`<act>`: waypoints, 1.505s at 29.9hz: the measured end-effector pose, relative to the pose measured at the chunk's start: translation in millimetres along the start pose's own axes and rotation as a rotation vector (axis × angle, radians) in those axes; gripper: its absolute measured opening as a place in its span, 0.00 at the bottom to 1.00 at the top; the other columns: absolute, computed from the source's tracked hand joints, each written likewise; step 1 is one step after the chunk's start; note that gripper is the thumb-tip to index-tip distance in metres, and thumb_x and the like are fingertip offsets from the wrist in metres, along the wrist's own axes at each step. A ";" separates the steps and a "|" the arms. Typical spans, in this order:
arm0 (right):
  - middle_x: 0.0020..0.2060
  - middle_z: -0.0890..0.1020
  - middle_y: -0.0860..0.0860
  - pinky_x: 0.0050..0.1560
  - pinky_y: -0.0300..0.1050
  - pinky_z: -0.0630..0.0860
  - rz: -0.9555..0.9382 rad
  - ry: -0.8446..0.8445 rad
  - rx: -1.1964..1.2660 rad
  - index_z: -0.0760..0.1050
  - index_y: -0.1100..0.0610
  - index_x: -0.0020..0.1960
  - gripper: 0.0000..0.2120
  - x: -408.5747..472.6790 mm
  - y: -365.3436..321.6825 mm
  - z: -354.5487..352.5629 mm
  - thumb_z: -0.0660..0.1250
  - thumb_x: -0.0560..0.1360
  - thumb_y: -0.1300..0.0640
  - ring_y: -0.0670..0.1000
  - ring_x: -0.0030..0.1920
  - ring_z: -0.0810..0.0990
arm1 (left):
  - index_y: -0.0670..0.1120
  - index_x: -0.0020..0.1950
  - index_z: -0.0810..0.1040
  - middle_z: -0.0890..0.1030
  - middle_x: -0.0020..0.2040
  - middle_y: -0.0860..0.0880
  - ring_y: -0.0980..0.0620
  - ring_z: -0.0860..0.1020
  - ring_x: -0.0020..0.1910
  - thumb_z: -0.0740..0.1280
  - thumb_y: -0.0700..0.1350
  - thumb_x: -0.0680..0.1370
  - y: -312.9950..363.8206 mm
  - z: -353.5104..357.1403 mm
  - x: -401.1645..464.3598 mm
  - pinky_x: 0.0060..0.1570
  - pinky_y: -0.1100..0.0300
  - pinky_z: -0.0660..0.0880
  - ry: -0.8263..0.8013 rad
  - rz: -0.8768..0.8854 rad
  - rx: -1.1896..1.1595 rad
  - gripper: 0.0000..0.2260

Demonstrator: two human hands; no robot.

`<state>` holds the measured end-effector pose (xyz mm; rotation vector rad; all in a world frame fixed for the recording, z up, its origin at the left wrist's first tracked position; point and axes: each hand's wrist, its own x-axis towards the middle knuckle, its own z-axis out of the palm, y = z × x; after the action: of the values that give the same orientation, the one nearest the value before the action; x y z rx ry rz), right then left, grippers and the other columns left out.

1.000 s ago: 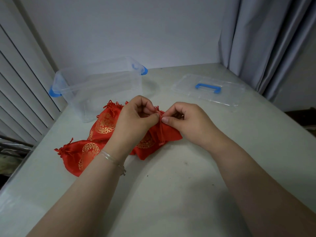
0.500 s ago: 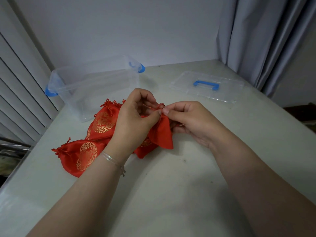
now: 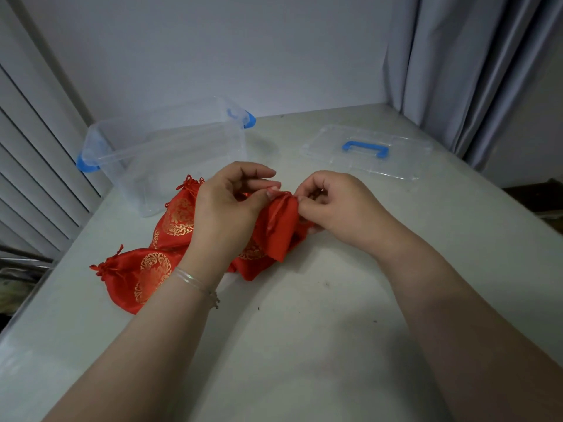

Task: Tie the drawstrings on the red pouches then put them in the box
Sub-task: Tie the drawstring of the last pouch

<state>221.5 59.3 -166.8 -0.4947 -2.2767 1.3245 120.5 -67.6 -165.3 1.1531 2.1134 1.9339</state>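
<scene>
I hold one red pouch [image 3: 278,226] just above the table, its gathered neck between my hands. My left hand [image 3: 227,208] pinches the neck from the left, and my right hand [image 3: 332,202] pinches the drawstring at its right side. Behind my left hand lies a second red pouch with a gold pattern [image 3: 178,220]. A third one [image 3: 137,274] lies nearer, at the left, with its neck drawn closed. Another pouch [image 3: 249,263] shows partly under the held one. The clear box with blue latches [image 3: 170,156] stands open at the back left, nothing visible inside.
The box's clear lid with a blue handle [image 3: 365,153] lies flat at the back right. A grey curtain [image 3: 457,71] hangs at the right, white slats [image 3: 27,166] at the left. The table edge [image 3: 36,287] runs along the left.
The held pouch has been lifted off the pile and its neck gathered tighter. My hands have drawn slightly apart at the neck.
</scene>
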 end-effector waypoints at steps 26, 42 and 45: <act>0.33 0.81 0.53 0.33 0.43 0.81 0.272 -0.123 0.471 0.74 0.60 0.41 0.07 -0.7 -5.7 7.0 0.61 0.77 0.64 0.48 0.32 0.82 | 0.46 0.43 0.79 0.79 0.38 0.59 0.57 0.77 0.39 0.65 0.44 0.77 -12.3 -7.0 -0.9 0.43 0.56 0.74 0.081 0.455 0.396 0.05; 0.31 0.74 0.52 0.30 0.44 0.80 0.409 -0.132 0.789 0.71 0.56 0.42 0.06 3.4 -4.7 7.8 0.59 0.77 0.61 0.49 0.26 0.75 | 0.46 0.44 0.79 0.84 0.42 0.46 0.44 0.82 0.47 0.64 0.44 0.78 -12.8 -6.4 4.3 0.53 0.44 0.76 -0.102 0.251 -0.104 0.06; 0.32 0.74 0.53 0.29 0.44 0.79 0.394 -0.105 0.753 0.72 0.58 0.42 0.05 5.5 -0.8 9.0 0.60 0.77 0.62 0.47 0.26 0.74 | 0.41 0.43 0.78 0.84 0.42 0.44 0.44 0.82 0.47 0.64 0.45 0.78 -14.8 -4.2 3.7 0.53 0.44 0.77 -0.126 0.226 -0.091 0.08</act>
<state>211.9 55.4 -168.8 -0.6161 -1.6012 2.2899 108.6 -68.1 -175.8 1.5078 1.8837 1.9615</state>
